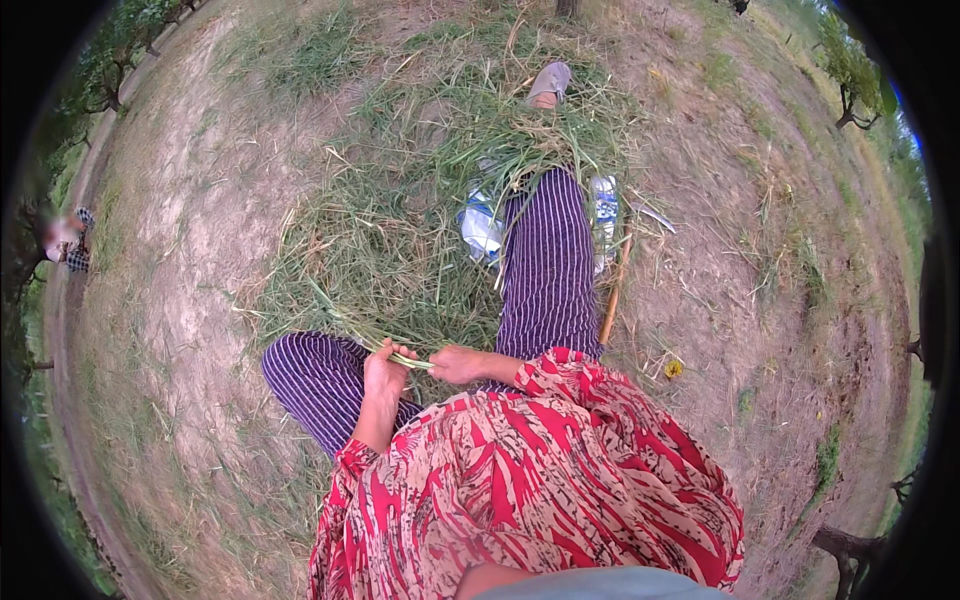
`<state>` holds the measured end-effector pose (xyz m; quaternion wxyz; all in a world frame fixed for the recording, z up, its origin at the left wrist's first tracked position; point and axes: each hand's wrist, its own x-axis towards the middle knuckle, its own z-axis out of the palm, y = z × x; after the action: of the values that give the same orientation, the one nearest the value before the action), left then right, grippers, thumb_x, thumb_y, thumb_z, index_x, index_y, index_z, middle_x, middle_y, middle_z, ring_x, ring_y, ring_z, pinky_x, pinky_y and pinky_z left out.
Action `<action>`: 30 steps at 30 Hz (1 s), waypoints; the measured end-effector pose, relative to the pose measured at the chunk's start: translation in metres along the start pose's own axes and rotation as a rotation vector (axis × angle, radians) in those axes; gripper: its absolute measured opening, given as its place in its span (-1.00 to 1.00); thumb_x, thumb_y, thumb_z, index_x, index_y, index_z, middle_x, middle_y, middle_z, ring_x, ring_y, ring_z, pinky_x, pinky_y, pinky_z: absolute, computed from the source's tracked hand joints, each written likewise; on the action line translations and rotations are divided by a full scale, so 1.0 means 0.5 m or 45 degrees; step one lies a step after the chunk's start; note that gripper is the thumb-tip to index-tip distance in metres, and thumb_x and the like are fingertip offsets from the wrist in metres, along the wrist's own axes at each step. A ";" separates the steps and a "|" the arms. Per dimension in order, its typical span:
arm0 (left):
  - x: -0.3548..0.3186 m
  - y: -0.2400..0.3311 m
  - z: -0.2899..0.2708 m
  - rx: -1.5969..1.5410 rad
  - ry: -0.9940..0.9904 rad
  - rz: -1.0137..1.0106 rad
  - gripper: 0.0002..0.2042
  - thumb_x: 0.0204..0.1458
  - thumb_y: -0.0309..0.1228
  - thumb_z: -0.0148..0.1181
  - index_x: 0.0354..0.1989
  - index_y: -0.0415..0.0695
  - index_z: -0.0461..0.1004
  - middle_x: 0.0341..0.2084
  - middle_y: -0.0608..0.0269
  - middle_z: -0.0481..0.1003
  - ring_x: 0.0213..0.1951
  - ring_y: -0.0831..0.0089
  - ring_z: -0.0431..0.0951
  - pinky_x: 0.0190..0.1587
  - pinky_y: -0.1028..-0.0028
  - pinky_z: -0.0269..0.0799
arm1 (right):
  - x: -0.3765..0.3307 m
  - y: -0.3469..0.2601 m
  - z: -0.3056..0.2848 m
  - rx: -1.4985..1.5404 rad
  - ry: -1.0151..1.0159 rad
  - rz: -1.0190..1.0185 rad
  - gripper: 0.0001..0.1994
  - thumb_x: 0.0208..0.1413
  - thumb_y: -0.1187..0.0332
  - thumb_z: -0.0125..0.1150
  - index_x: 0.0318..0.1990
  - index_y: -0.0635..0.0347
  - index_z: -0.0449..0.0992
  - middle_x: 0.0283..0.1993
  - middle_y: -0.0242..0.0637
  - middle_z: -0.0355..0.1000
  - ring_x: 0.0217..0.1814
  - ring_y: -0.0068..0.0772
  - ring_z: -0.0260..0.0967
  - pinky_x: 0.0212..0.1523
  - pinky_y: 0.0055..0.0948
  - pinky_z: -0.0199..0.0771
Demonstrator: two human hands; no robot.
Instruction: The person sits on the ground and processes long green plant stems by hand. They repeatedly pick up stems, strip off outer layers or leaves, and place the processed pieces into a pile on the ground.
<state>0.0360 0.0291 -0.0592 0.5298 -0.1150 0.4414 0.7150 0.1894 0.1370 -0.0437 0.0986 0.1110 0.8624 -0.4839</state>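
Observation:
I sit on dry ground with a wide heap of cut green grass (pixel 400 230) spread before me and over my outstretched leg. My left hand (pixel 385 372) is closed around a long green grass stalk (pixel 345 320) that runs up and left into the heap. My right hand (pixel 458 364) pinches the near end of the same stalk, close beside the left hand. Both hands rest above my bent left knee in striped purple trousers (pixel 545 270). Red patterned sleeves cover my arms.
A white and blue plastic sack (pixel 482 228) lies under my right leg. A wooden stick (pixel 614 295) lies along that leg on the right. My grey shoe (pixel 549 82) pokes from the grass. Another person (pixel 66 242) sits far left. Tree trunks edge the field.

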 end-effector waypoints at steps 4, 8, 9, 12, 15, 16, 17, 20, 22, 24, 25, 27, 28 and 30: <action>-0.027 0.026 0.026 -0.146 0.031 -0.017 -0.89 0.04 -0.36 -0.03 -0.44 -0.12 0.32 -0.64 0.32 0.29 -0.50 0.41 0.34 -0.24 0.25 0.37 | -0.011 -0.014 -0.010 -0.143 -0.053 -0.029 -0.68 0.15 0.22 -0.19 -0.38 0.34 0.35 -0.55 -0.04 0.33 -0.48 -0.06 0.33 -0.32 -0.14 0.34; -0.012 0.050 0.012 -0.233 0.070 0.160 -0.77 0.15 -0.22 -0.14 -0.40 -0.10 0.30 -0.66 0.37 0.25 -0.52 0.45 0.29 -0.31 0.31 0.34 | -0.014 -0.024 -0.024 -0.095 -0.070 -0.033 -0.64 0.18 0.17 -0.24 -0.39 0.31 0.35 -0.52 -0.04 0.35 -0.45 -0.04 0.34 -0.34 -0.13 0.34; -0.011 0.055 0.014 -0.266 0.097 0.187 -0.78 0.18 -0.23 -0.20 -0.38 -0.10 0.27 -0.66 0.39 0.23 -0.56 0.48 0.26 -0.37 0.34 0.31 | -0.015 -0.017 -0.021 -0.069 -0.040 -0.026 -0.63 0.17 0.15 -0.23 -0.39 0.30 0.38 -0.50 -0.01 0.37 -0.42 0.00 0.36 -0.34 -0.12 0.35; 0.005 0.058 -0.018 -0.154 -0.022 0.319 -0.79 0.19 -0.26 -0.21 -0.39 -0.09 0.26 -0.65 0.41 0.24 -0.59 0.50 0.25 -0.41 0.35 0.31 | 0.000 -0.007 -0.003 -0.087 0.017 -0.053 -0.66 0.16 0.17 -0.19 -0.36 0.30 0.35 -0.50 0.00 0.36 -0.42 0.01 0.36 -0.37 -0.10 0.33; -0.011 0.061 0.020 -0.085 0.020 0.413 -0.81 0.19 -0.26 -0.22 -0.38 -0.08 0.23 -0.65 0.40 0.23 -0.62 0.51 0.24 -0.47 0.37 0.32 | 0.006 -0.004 0.008 -0.083 0.094 -0.099 -0.73 0.15 0.22 -0.15 -0.32 0.30 0.28 -0.54 -0.01 0.32 -0.46 0.00 0.34 -0.42 -0.08 0.28; -0.019 0.062 0.029 -0.046 0.037 0.452 -0.81 0.19 -0.26 -0.21 -0.37 -0.08 0.23 -0.65 0.40 0.22 -0.61 0.51 0.24 -0.48 0.38 0.32 | 0.005 -0.024 0.005 -0.041 0.124 -0.147 -0.75 0.14 0.24 -0.13 -0.30 0.29 0.27 -0.54 -0.01 0.32 -0.47 0.02 0.34 -0.44 -0.07 0.27; -0.027 0.062 0.044 -0.007 0.028 0.477 -0.82 0.18 -0.25 -0.18 -0.36 -0.08 0.23 -0.65 0.40 0.22 -0.61 0.52 0.24 -0.49 0.40 0.34 | 0.004 -0.040 0.002 0.000 0.157 -0.189 -0.77 0.13 0.26 -0.11 -0.29 0.29 0.25 -0.55 -0.01 0.32 -0.49 0.03 0.33 -0.46 -0.07 0.26; -0.029 0.064 0.057 0.023 0.025 0.546 -0.82 0.18 -0.26 -0.16 -0.36 -0.08 0.23 -0.65 0.40 0.22 -0.61 0.52 0.25 -0.48 0.40 0.35 | 0.003 -0.070 0.000 0.030 0.275 -0.172 -0.79 0.11 0.29 -0.08 -0.28 0.29 0.22 -0.59 -0.01 0.31 -0.53 0.07 0.32 -0.50 -0.06 0.24; -0.029 0.074 0.057 -0.055 0.066 0.513 -0.82 0.18 -0.27 -0.17 -0.38 -0.08 0.24 -0.65 0.40 0.22 -0.59 0.51 0.26 -0.47 0.40 0.34 | 0.005 -0.070 -0.003 0.000 0.296 -0.194 -0.79 0.13 0.28 -0.10 -0.30 0.27 0.20 -0.60 -0.02 0.30 -0.54 0.08 0.30 -0.52 -0.07 0.23; -0.032 0.076 0.048 -0.148 0.046 0.478 -0.81 0.18 -0.27 -0.19 -0.39 -0.08 0.25 -0.65 0.40 0.24 -0.58 0.50 0.27 -0.45 0.38 0.35 | 0.000 -0.076 -0.010 -0.002 0.304 -0.209 -0.80 0.14 0.28 -0.11 -0.31 0.26 0.20 -0.61 -0.02 0.30 -0.56 0.08 0.28 -0.53 -0.07 0.22; -0.034 0.077 0.048 -0.173 -0.017 0.448 -0.80 0.19 -0.28 -0.21 -0.40 -0.09 0.25 -0.63 0.38 0.26 -0.57 0.48 0.29 -0.42 0.35 0.35 | 0.004 -0.067 -0.003 0.010 0.331 -0.162 -0.79 0.14 0.28 -0.12 -0.34 0.27 0.21 -0.63 -0.02 0.29 -0.59 0.07 0.26 -0.56 -0.07 0.20; -0.035 0.078 0.049 -0.204 -0.036 0.406 -0.80 0.19 -0.30 -0.24 -0.40 -0.11 0.25 -0.61 0.35 0.28 -0.54 0.46 0.30 -0.39 0.35 0.35 | 0.010 -0.046 0.003 0.004 0.359 -0.155 -0.79 0.14 0.28 -0.13 -0.37 0.28 0.22 -0.64 -0.02 0.28 -0.60 0.07 0.26 -0.56 -0.07 0.19; -0.039 0.084 0.046 -0.211 -0.028 0.400 -0.80 0.19 -0.31 -0.24 -0.39 -0.12 0.25 -0.61 0.34 0.28 -0.53 0.45 0.31 -0.39 0.35 0.35 | 0.013 -0.046 0.006 0.004 0.364 -0.160 -0.78 0.15 0.28 -0.13 -0.38 0.28 0.22 -0.64 -0.02 0.27 -0.61 0.07 0.25 -0.57 -0.07 0.19; -0.026 0.099 0.024 -0.188 -0.058 0.476 -0.81 0.18 -0.32 -0.23 -0.39 -0.13 0.24 -0.62 0.31 0.27 -0.53 0.43 0.29 -0.39 0.36 0.34 | 0.017 -0.045 0.013 -0.005 0.391 -0.134 -0.77 0.14 0.29 -0.13 -0.41 0.31 0.23 -0.65 -0.01 0.27 -0.60 0.09 0.26 -0.57 -0.08 0.20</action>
<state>0.0025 0.0272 -0.0188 0.3879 -0.0534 0.3891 0.8338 0.1749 0.1209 -0.0311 -0.0595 0.1381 0.8730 -0.4639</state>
